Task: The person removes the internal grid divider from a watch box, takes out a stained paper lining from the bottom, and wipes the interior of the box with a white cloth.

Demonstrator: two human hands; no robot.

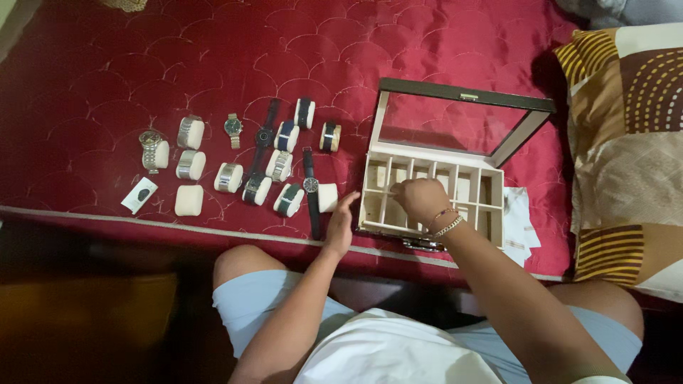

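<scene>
Head view: right hand point(421, 199) curled inside open watch box point(427, 186), contents of grip hidden; left hand point(341, 226), fingers released, beside cushioned watches point(249, 153) on bed point(85, 64), left of box. Judged step: filling compartments; next needs watch picked.

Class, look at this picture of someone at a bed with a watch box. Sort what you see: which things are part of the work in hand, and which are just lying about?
Part of the work:
- watch box, lid open, empty slots
- right hand in the box
- left hand beside the box
- watches on small cushions
- bare cushion near the left hand

Just lying about:
- patterned pillow
- papers
- small card
- red bedspread
</scene>
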